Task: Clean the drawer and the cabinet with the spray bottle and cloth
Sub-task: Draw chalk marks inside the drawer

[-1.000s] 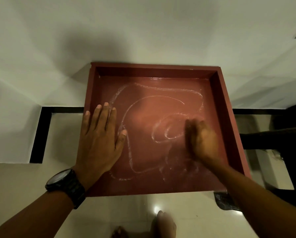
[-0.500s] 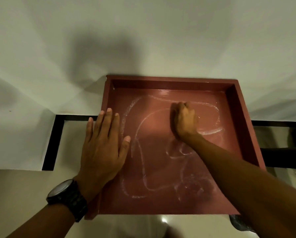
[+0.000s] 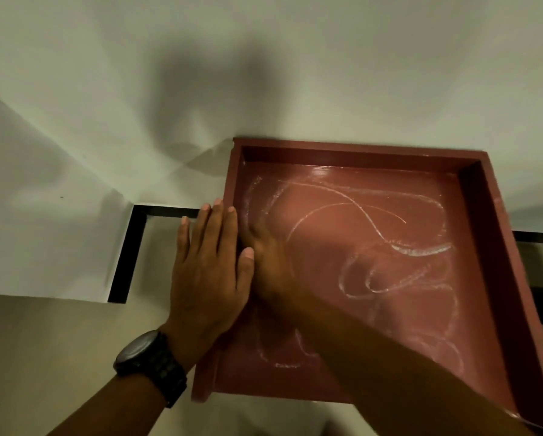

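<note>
Nearest, at 7 o'clock: black wristwatch (image 3: 149, 361) w/ chunky ribbed strap on the left wrist. Left hand (image 3: 208, 272) lies flat, fingers straight and close together, palm pressed over the left wall of the drawer (image 3: 496, 278). Right forearm crosses in from 5 o'clock; right hand (image 3: 268, 262) sits on the drawer floor just beside the left thumb, motion-blurred, so can't tell its grip or whether a cloth is under it. Drawer fills centre to 3 o'clock: square, shallow, glossy red-brown, floor streaked w/ whitish curved smears; near-right corner cut off by frame. It rests on pale shiny floor (image 3: 43, 357). Beyond, 12 o'clock: plain white wall (image 3: 263, 58), black skirting strip (image 3: 128, 253) at 9.
</note>
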Demonstrator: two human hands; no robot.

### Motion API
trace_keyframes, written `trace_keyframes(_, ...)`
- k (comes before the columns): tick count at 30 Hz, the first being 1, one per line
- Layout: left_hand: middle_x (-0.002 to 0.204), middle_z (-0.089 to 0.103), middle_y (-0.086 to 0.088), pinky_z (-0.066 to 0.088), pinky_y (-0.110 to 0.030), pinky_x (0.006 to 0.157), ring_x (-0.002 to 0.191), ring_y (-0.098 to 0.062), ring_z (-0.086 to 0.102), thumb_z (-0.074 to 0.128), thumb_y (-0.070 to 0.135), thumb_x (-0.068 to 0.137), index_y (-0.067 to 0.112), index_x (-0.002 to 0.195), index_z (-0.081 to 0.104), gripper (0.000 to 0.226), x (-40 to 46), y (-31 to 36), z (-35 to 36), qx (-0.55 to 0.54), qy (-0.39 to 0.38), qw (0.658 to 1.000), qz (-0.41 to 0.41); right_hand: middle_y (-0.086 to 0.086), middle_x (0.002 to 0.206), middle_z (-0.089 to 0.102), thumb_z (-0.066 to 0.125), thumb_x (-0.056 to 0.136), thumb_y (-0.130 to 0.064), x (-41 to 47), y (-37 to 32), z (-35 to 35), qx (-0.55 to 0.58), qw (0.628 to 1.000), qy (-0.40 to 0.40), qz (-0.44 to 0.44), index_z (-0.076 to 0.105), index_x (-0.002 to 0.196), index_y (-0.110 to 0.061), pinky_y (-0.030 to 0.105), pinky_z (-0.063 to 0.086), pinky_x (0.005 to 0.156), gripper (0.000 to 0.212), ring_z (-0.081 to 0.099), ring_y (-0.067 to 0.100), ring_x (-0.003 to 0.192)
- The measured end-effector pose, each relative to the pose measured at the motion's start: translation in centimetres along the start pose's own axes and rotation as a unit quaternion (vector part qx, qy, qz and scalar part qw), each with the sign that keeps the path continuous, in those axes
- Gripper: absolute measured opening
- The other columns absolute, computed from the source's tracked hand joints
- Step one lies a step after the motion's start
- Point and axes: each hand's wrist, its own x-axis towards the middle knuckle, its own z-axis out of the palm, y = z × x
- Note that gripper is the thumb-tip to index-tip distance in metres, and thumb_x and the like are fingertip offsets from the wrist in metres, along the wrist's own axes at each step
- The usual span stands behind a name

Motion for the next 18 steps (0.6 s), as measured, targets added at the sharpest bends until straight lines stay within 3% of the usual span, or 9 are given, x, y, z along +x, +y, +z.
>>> trace_keyframes(2,0.155,0.025,-0.017,0.009,-0.049,0.120,0.147,-0.027,0.014,0.018,0.039,0.098,0.003,0.147,0.029,0.062,0.2,0.4,-0.6,-0.003,0.012,1.000,-0.004,0.003,0.122,0.062,0.029,0.099,-0.040,-4.8,-1.4,0.3,0.017,1.000,-0.016,-0.021,0.056,0.122,-0.023,0.032,0.048,0.096,0.039,0.060,0.016,0.109)
trace_keyframes(4,0.155,0.026,-0.017,0.010,-0.050,0.119,0.147,-0.028,0.015,0.018,0.039,0.098,0.003,0.147,0.030,0.062,0.3,0.6,-1.3,-0.003,0.021,1.000,-0.011,0.011,0.124,0.057,0.020,0.098,-0.034,-7.9,-2.4,1.2,-0.008,0.996,-0.079,-0.039,0.054,0.125,-0.014,0.038,0.046,0.094,0.047,0.056,0.027,0.112)
trace_keyframes(6,0.155,0.026,-0.018,0.011,-0.052,0.119,0.146,-0.029,0.017,0.018,0.039,0.097,0.002,0.146,0.031,0.062,0.3,0.8,-1.8,0.003,0.027,1.000,-0.007,0.016,0.119,0.059,0.012,0.091,-0.027,-8.6,-2.1,1.6,-0.077,0.993,-0.084,-0.030,0.058,0.120,-0.005,0.045,0.046,0.088,0.059,0.056,0.036,0.107)
trace_keyframes(9,0.154,0.028,-0.019,0.012,-0.053,0.118,0.145,-0.031,0.019,0.020,0.038,0.097,0.002,0.145,0.031,0.061,0.0,0.5,-2.4,0.006,0.035,0.999,-0.008,0.012,0.110,0.064,0.033,0.089,-0.016,-8.3,-0.1,0.6,-0.086,0.995,-0.042,0.009,0.063,0.112,-0.010,0.042,0.053,0.076,0.039,0.062,0.032,0.093)
trace_keyframes(12,0.153,0.029,-0.021,0.012,-0.053,0.118,0.145,-0.033,0.021,0.020,0.037,0.096,0.001,0.145,0.032,0.061,-0.6,0.2,-3.0,0.008,0.042,0.999,-0.025,-0.001,0.098,0.068,0.049,0.090,-0.009,-7.1,1.2,-0.3,-0.018,0.990,0.063,0.128,0.067,0.106,-0.020,0.032,0.053,0.066,0.026,0.064,0.013,0.079)
trace_keyframes(16,0.152,0.030,-0.022,0.013,-0.054,0.118,0.144,-0.034,0.022,0.019,0.037,0.096,0.000,0.144,0.033,0.062,-1.3,-0.2,-3.5,0.014,0.048,0.998,-0.028,0.008,0.085,0.067,0.059,0.085,0.000,-2.1,0.2,1.0,-0.056,0.993,0.054,0.092,0.070,0.088,-0.008,0.037,0.055,0.061,0.014,0.061,0.021,0.071)
trace_keyframes(18,0.152,0.031,-0.022,0.013,-0.055,0.118,0.144,-0.033,0.022,0.019,0.037,0.097,0.000,0.144,0.032,0.061,-1.7,-0.4,-3.5,0.016,0.048,0.998,-0.026,0.009,0.088,0.067,0.059,0.087,-0.002,-0.8,-0.3,1.5,-0.074,0.994,0.048,0.062,0.069,0.090,-0.009,0.039,0.057,0.063,0.012,0.062,0.022,0.071)
